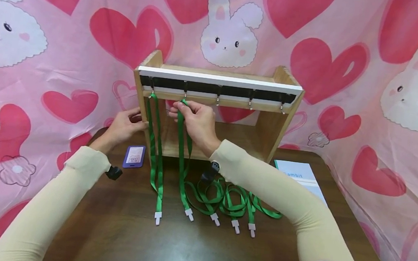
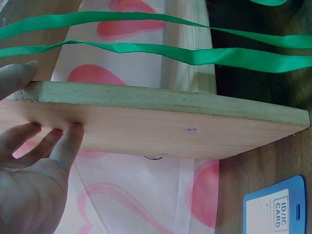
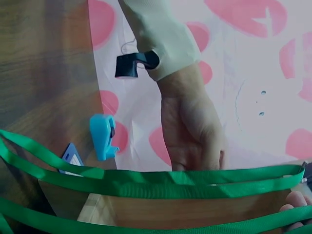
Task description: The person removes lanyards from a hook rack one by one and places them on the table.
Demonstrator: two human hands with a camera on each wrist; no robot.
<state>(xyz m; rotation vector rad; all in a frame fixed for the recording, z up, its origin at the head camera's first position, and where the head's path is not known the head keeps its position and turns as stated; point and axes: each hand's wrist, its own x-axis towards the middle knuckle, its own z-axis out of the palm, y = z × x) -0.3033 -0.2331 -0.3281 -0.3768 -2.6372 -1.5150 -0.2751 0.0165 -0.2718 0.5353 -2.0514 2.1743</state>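
Green lanyard number two (image 1: pixel 182 153) hung from the second hook of the wooden rack (image 1: pixel 269 128), its top loop pinched between the curled thumb and fingertips of the right hand (image 1: pixel 195 120) just under the black hook strip (image 1: pixel 216 90). From those fingers the strap dropped straight down past the wrist to the dark table (image 1: pixel 182 250), ending in a white clip well below the hand. Just left of the fingers, the first green lanyard (image 1: pixel 155 154) hung on its own hook, untouched, its two strands crossing the rack's open front; in the right wrist view these strands ran as bands across the frame, hiding most of the wood behind them.

Beyond that strap, the left hand (image 1: pixel 124 124) lay against the rack's left side panel (image 2: pixel 161 126); the left wrist view showed its fingers (image 2: pixel 63 141) nearly straight and pressed flat on the board's outer face, thumb over the edge, gripping nothing.

Below and right of the right-hand fingers, a pile of further green lanyards (image 1: pixel 232 202) lay tangled on the table, partly covered by the right forearm, their white clips fanned out toward the person. Three hooks to the right of the fingers stood bare. A purple ID card holder (image 1: pixel 134 156) lay beneath the left hand, beside the rack's foot. A white-and-teal sheet (image 1: pixel 301 175) lay far right, partly under the sleeve. Pink heart-and-rabbit cloth (image 1: pixel 50 48) hung behind everything.
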